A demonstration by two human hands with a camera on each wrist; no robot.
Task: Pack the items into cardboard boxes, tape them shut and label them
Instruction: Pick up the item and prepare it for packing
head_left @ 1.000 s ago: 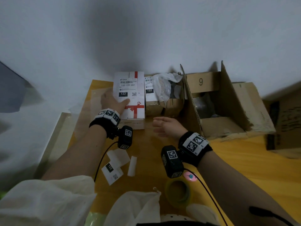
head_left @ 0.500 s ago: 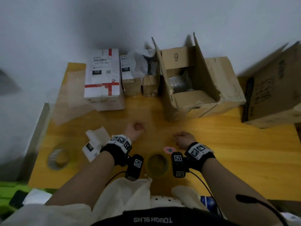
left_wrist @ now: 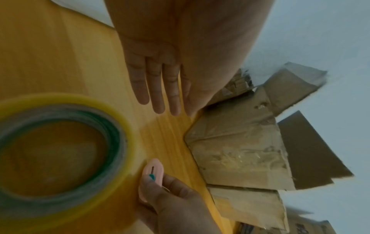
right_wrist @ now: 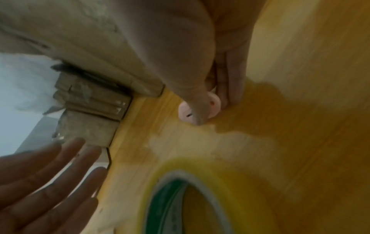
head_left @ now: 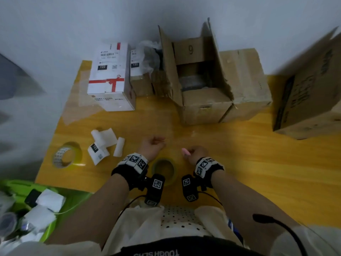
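Note:
My right hand [head_left: 195, 152] pinches a small pink cutter [head_left: 185, 152] between thumb and fingers, low over the yellow table [head_left: 258, 163]. In the right wrist view the thumb presses on the pink cutter [right_wrist: 200, 109]. My left hand [head_left: 153, 145] hovers beside it with straight fingers [left_wrist: 158, 88], holding nothing. A yellowish tape roll [head_left: 164, 170] lies flat between my wrists, close to both cameras [left_wrist: 60, 150]. An open cardboard box marked 9 [head_left: 203, 106] stands at the back. A taped white box with a label [head_left: 110, 76] stands at the back left.
A second tape roll [head_left: 67, 157] and loose white labels [head_left: 105, 143] lie at the left. A small labelled box [head_left: 140, 76] with plastic wrap sits between the boxes. A large cardboard box [head_left: 310, 89] stands at the right. A green bin [head_left: 48, 224] sits below the table's left corner.
My left hand left the white box and both hands drew back toward me. The pink cutter lay on the table half a second ago; my right hand now holds it.

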